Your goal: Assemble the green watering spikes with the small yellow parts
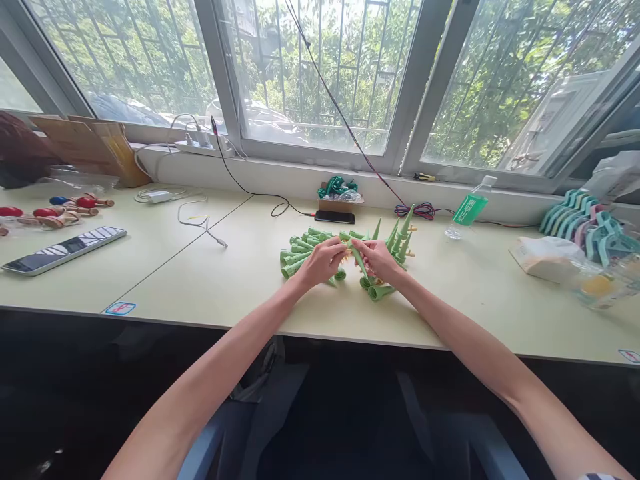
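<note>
In the head view my right hand (378,257) pinches a slim green cone (359,262), its point slanting down toward the table. Close beside it, my left hand (326,261) has its fingers closed near the cone's upper end; whatever lies between those fingertips is too small to make out. Several more green cones (293,268) lie in a pile at and behind my left hand, their open ends facing left. Behind my right hand stand pointed green cones (400,235) with small yellowish pegs sticking out.
A dark phone (334,217) lies behind the cones, before a small box of green wrappers (339,190). To the right are a water bottle (470,208), a tissue pack (549,257) and clothes hangers (575,217). Cables and wooden toys (65,215) lie left. The table's front edge (345,340) runs below my forearms.
</note>
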Action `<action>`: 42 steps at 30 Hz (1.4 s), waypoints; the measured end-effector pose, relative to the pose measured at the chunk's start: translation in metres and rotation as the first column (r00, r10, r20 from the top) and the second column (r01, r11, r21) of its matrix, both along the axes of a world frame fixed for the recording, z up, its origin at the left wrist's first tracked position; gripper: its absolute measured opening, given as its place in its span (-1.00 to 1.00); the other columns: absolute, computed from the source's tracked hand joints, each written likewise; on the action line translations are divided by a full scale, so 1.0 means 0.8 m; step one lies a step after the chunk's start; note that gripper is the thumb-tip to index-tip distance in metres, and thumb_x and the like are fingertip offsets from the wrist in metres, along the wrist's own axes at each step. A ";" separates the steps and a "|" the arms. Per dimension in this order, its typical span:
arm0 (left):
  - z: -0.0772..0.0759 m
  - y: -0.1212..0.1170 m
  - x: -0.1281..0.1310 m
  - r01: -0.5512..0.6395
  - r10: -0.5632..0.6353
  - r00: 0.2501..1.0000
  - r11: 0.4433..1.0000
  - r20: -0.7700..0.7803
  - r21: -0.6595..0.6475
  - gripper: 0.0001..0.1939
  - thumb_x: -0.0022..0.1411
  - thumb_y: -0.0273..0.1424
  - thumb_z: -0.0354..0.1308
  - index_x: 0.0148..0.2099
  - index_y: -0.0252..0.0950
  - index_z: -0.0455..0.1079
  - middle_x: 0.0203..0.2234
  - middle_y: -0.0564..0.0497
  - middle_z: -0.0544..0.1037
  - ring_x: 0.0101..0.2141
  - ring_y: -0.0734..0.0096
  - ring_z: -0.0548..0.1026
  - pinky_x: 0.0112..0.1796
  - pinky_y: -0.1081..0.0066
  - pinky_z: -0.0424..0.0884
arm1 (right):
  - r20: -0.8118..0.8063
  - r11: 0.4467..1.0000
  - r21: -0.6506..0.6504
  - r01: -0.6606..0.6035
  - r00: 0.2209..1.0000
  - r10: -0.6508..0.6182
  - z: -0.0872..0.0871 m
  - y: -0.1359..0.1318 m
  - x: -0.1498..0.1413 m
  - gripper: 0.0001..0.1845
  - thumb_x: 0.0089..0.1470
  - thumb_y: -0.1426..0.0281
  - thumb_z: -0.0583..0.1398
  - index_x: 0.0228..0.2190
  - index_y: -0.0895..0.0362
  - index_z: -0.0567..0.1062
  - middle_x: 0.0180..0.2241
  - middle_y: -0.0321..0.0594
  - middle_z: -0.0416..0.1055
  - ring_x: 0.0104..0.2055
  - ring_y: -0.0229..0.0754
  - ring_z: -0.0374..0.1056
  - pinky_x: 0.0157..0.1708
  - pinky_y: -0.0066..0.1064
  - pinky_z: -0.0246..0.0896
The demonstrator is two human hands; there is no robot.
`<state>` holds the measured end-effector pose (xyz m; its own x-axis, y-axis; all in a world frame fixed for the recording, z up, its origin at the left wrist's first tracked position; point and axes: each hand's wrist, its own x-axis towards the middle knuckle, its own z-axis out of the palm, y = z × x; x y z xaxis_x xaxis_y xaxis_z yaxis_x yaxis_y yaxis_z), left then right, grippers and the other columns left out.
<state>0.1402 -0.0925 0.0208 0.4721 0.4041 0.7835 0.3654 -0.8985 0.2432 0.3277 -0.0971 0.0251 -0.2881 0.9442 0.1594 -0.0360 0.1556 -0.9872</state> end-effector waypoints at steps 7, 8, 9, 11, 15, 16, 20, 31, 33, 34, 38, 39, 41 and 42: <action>0.002 -0.002 0.005 -0.071 0.077 0.996 0.991 0.045 -0.115 -0.67 0.34 -0.40 0.07 -0.52 -0.30 0.29 -0.58 0.07 0.29 -0.54 0.48 0.24 -0.46 0.44 0.22 | 0.001 0.999 0.036 0.030 1.000 -0.030 0.003 -0.004 -0.003 -0.43 -0.08 -0.13 0.31 -0.61 0.12 0.40 -0.79 -0.41 0.18 -0.81 -0.39 0.04 -0.86 -0.50 -0.06; 0.002 -0.002 0.006 -0.079 0.085 0.995 0.988 0.047 -0.130 -0.67 0.33 -0.41 0.07 -0.52 -0.30 0.29 -0.58 0.07 0.29 -0.54 0.49 0.23 -0.46 0.43 0.21 | 0.008 0.998 0.049 0.032 0.999 -0.032 0.003 -0.005 -0.003 -0.43 -0.08 -0.13 0.31 -0.61 0.12 0.40 -0.79 -0.41 0.18 -0.81 -0.39 0.05 -0.86 -0.50 -0.06; 0.002 -0.002 0.006 -0.082 0.090 0.995 0.986 0.050 -0.144 -0.68 0.32 -0.41 0.08 -0.52 -0.30 0.30 -0.58 0.07 0.29 -0.55 0.49 0.22 -0.47 0.43 0.21 | 0.015 0.998 0.060 0.034 0.999 -0.035 0.003 -0.006 -0.003 -0.42 -0.07 -0.13 0.30 -0.62 0.13 0.40 -0.80 -0.41 0.18 -0.81 -0.38 0.05 -0.86 -0.50 -0.06; 0.002 -0.003 0.006 -0.079 0.090 0.994 0.982 0.056 -0.175 -0.70 0.31 -0.40 0.08 -0.50 -0.30 0.33 -0.58 0.07 0.32 -0.55 0.48 0.22 -0.47 0.42 0.21 | 0.026 0.996 0.082 0.038 0.999 -0.041 0.003 -0.007 -0.003 -0.42 -0.05 -0.13 0.29 -0.63 0.13 0.39 -0.80 -0.42 0.17 -0.81 -0.38 0.06 -0.85 -0.49 -0.06; 0.003 -0.004 0.006 -0.054 0.076 0.995 0.960 0.072 -0.275 -0.72 0.30 -0.37 0.09 -0.47 -0.31 0.39 -0.56 0.03 0.41 -0.53 0.48 0.28 -0.48 0.43 0.22 | 0.050 0.992 0.121 0.040 0.998 -0.046 0.004 -0.010 -0.002 -0.43 0.00 -0.11 0.27 -0.63 0.12 0.39 -0.80 -0.40 0.19 -0.82 -0.36 0.08 -0.83 -0.48 -0.07; 0.004 -0.004 0.006 -0.046 0.074 0.994 0.951 0.081 -0.307 -0.73 0.29 -0.36 0.09 -0.46 -0.32 0.40 -0.56 0.03 0.43 -0.53 0.48 0.29 -0.48 0.44 0.22 | 0.061 0.990 0.135 0.041 0.997 -0.049 0.005 -0.011 -0.002 -0.43 0.00 -0.11 0.26 -0.63 0.12 0.39 -0.80 -0.40 0.20 -0.81 -0.35 0.09 -0.83 -0.48 -0.07; 0.008 -0.007 0.006 0.024 0.044 0.990 0.889 0.136 -0.458 -0.71 0.26 -0.31 0.10 -0.47 -0.33 0.42 -0.60 0.04 0.42 -0.55 0.51 0.28 -0.52 0.47 0.19 | 0.111 0.977 0.208 0.049 0.991 -0.074 0.008 -0.014 -0.002 -0.44 0.02 -0.13 0.23 -0.59 0.11 0.40 -0.78 -0.38 0.25 -0.79 -0.33 0.12 -0.79 -0.47 -0.06; 0.018 -0.013 0.006 0.383 -0.060 0.914 0.452 0.400 -0.806 -0.54 0.14 -0.06 0.26 -0.52 -0.35 0.31 -0.61 0.07 0.30 -0.65 0.65 0.14 -0.61 0.50 0.14 | 0.148 0.918 0.389 0.073 0.979 -0.141 0.009 -0.015 0.000 -0.50 0.09 -0.06 0.21 -0.53 0.12 0.44 -0.70 -0.38 0.25 -0.69 -0.34 0.15 -0.68 -0.48 0.00; 0.017 -0.012 0.006 0.388 -0.070 0.913 0.455 0.402 -0.802 -0.53 0.13 -0.04 0.26 -0.52 -0.35 0.31 -0.62 0.07 0.29 -0.65 0.65 0.14 -0.61 0.50 0.13 | 0.139 0.912 0.403 0.079 0.979 -0.146 0.008 -0.014 0.000 -0.51 0.09 -0.05 0.21 -0.54 0.12 0.43 -0.70 -0.38 0.25 -0.69 -0.35 0.14 -0.68 -0.48 0.00; 0.016 -0.011 0.005 0.376 -0.067 0.917 0.474 0.393 -0.796 -0.53 0.14 -0.04 0.26 -0.52 -0.35 0.32 -0.62 0.06 0.30 -0.65 0.64 0.16 -0.61 0.50 0.14 | 0.139 0.911 0.403 0.084 0.979 -0.151 0.008 -0.014 0.000 -0.51 0.09 -0.05 0.21 -0.54 0.12 0.42 -0.70 -0.38 0.25 -0.69 -0.34 0.14 -0.68 -0.48 0.00; 0.014 -0.010 0.005 0.275 -0.046 0.947 0.629 0.319 -0.727 -0.57 0.20 -0.09 0.20 -0.49 -0.35 0.36 -0.61 0.06 0.32 -0.60 0.59 0.22 -0.58 0.50 0.16 | 0.159 0.921 0.376 0.097 0.973 -0.167 0.007 -0.013 0.000 -0.49 0.08 -0.09 0.20 -0.54 0.10 0.43 -0.73 -0.37 0.25 -0.72 -0.33 0.14 -0.71 -0.46 -0.01; 0.014 -0.010 0.005 0.248 -0.041 0.954 0.670 0.298 -0.700 -0.58 0.22 -0.11 0.18 -0.49 -0.34 0.36 -0.62 0.07 0.30 -0.60 0.57 0.22 -0.58 0.50 0.16 | 0.160 0.923 0.373 0.095 0.973 -0.164 0.006 -0.013 -0.001 -0.49 0.08 -0.09 0.20 -0.54 0.10 0.43 -0.73 -0.37 0.26 -0.73 -0.32 0.14 -0.72 -0.46 -0.01; 0.013 -0.010 0.005 0.185 -0.024 0.967 0.749 0.253 -0.636 -0.60 0.25 -0.15 0.14 -0.50 -0.33 0.35 -0.65 0.08 0.28 -0.59 0.55 0.21 -0.57 0.48 0.15 | 0.155 0.926 0.368 0.087 0.976 -0.153 0.006 -0.013 -0.001 -0.48 0.09 -0.10 0.20 -0.55 0.10 0.42 -0.73 -0.36 0.28 -0.74 -0.32 0.15 -0.73 -0.46 -0.02; 0.013 -0.010 0.005 0.148 -0.010 0.973 0.791 0.229 -0.594 -0.62 0.26 -0.17 0.13 -0.50 -0.32 0.35 -0.64 0.08 0.29 -0.58 0.53 0.22 -0.56 0.46 0.16 | 0.154 0.928 0.363 0.082 0.977 -0.147 0.007 -0.013 -0.001 -0.47 0.09 -0.10 0.20 -0.56 0.10 0.42 -0.73 -0.35 0.29 -0.75 -0.32 0.16 -0.74 -0.46 -0.02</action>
<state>0.1440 -0.1007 0.0312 0.3819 0.7942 0.4726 0.1799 -0.5655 0.8049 0.3272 -0.1074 0.0303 -0.2350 0.8641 0.4452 0.1710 0.4876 -0.8562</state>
